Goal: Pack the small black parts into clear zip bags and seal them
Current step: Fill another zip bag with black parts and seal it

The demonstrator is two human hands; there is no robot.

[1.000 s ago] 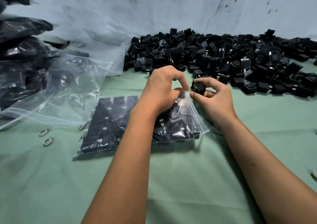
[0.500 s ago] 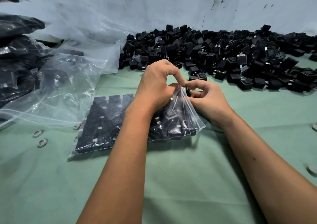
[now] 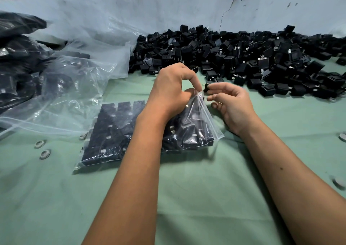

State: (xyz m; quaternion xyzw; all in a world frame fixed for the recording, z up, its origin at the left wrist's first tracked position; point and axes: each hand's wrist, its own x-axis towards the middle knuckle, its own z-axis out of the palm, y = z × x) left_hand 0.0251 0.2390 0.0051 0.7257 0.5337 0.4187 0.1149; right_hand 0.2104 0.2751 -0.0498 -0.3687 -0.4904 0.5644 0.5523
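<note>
Centre of frame: a clear zip bag [image 3: 196, 126] filled with black parts [image 3: 116, 130] lies on green cloth [image 3: 196, 198]. The left hand [image 3: 172, 91] pinches the bag's raised top edge between thumb and forefinger. Just right of it, the right hand [image 3: 232, 104], fingers loosely curled, holds nothing and is clear of the bag. A loose pile [image 3: 252, 57] fills the upper right; empty bags [image 3: 74, 79] lie at left.
</note>
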